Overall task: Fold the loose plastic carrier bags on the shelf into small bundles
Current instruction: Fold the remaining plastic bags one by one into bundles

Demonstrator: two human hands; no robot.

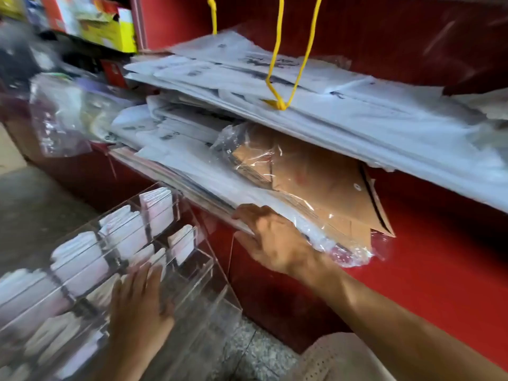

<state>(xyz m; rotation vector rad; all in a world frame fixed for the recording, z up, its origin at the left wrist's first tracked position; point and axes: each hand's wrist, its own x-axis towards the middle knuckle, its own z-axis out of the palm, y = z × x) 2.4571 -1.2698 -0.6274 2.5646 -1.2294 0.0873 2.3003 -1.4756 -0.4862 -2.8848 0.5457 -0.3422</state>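
Two piles of flat white plastic carrier bags lie on red shelves: an upper pile (316, 105) and a lower pile (176, 158). On the lower pile rests a clear plastic sleeve with brown cardboard pieces (310, 182) inside. My right hand (270, 239) grips the front edge of the lower pile, fingers curled over its top and thumb under it. My left hand (140, 303) lies flat, fingers straight, on a clear acrylic organiser (115, 259) whose compartments hold small white folded bundles.
A yellow cord loop (283, 86) hangs down in front of the upper pile. Clear plastic packets (63, 116) sit at the left end of the shelf. Boxes (110, 26) stand at the top left. Grey speckled floor (258, 353) lies below, beside a white perforated seat (341, 358).
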